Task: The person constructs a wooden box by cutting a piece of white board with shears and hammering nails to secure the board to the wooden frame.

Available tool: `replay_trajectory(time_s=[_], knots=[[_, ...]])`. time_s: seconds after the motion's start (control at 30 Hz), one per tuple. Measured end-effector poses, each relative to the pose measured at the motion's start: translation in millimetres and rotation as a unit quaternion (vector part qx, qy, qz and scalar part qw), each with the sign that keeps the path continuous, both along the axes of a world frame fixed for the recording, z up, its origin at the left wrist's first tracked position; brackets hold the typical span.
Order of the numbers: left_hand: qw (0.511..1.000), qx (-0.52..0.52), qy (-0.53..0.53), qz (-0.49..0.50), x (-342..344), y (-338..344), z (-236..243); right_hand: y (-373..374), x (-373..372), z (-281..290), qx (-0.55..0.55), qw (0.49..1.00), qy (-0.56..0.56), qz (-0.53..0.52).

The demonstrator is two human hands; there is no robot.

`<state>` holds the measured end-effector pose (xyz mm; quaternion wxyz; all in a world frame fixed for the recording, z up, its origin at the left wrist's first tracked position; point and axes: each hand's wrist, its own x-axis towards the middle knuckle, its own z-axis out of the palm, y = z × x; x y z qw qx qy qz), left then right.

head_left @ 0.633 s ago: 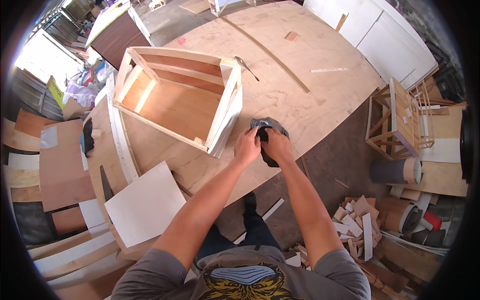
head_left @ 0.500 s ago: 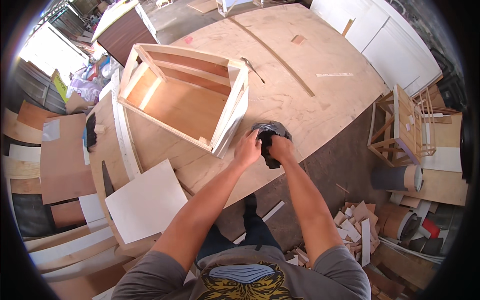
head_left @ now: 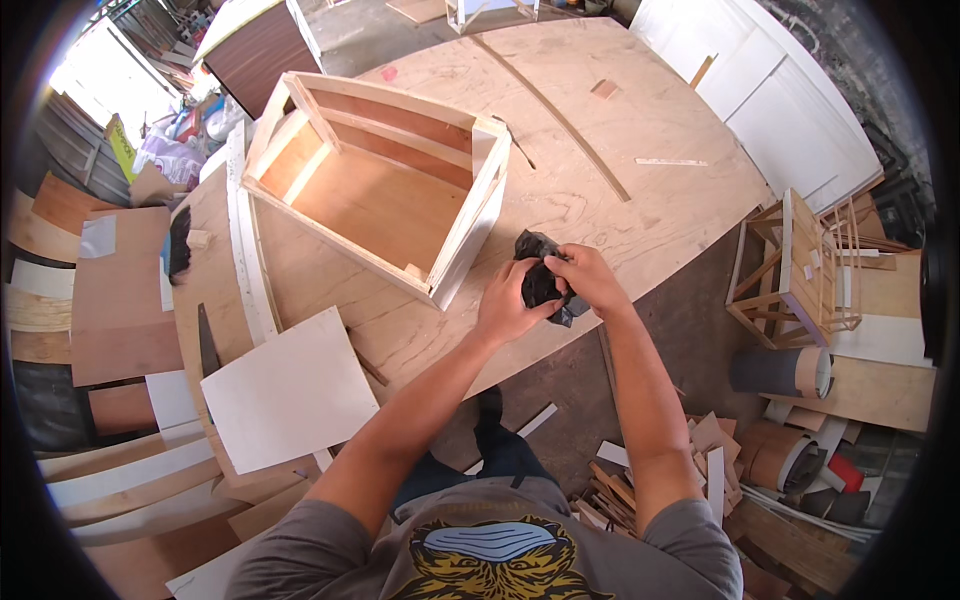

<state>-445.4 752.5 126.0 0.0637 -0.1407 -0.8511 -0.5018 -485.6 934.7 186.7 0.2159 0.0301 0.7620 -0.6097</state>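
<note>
A crumpled black plastic bag [head_left: 538, 288] is between my hands, over the near edge of the wooden worktable [head_left: 640, 225]. My left hand [head_left: 506, 302] is closed around the bag's left side. With bent fingers, my right hand [head_left: 592, 278] pinches the bag's upper right part. Whatever may be inside the bag is hidden. Left of my hands stands an open wooden cabinet frame [head_left: 338, 240], its near corner close to my left hand.
A white board [head_left: 290, 390] and a handsaw [head_left: 208, 340] lie left of my left arm. A long wooden strip [head_left: 550, 110] crosses the table's far part. Scrap wood [head_left: 710, 440] is heaped on the floor at right, near a small wooden frame [head_left: 790, 265].
My right hand was reaching into the bag's opening; it has drawn back to the right and now grips its edge. The bag hangs in a changed shape, with a loose corner lower right.
</note>
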Motion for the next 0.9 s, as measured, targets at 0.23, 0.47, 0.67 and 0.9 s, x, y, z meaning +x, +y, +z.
replay_trajectory(time_s=[0.23,0.47,0.67,0.9], knots=[[0.952,0.288,-0.096,-0.043,5.2,-12.9,-17.2,-19.5,3.1,-12.6,-0.047,0.996,-0.079,0.001],[0.979,0.144,-0.112,0.085,12.1,-19.4,-48.9,-19.2,8.0,-60.4,-0.030,0.994,0.031,0.097],[0.962,0.224,-0.108,0.113,-0.1,-29.0,-60.0,-12.2,16.2,-89.0,0.257,0.939,0.121,0.195],[0.979,0.149,-0.050,0.127,-0.6,-32.2,-53.4,-13.3,19.8,-67.4,0.515,0.838,0.073,0.167]])
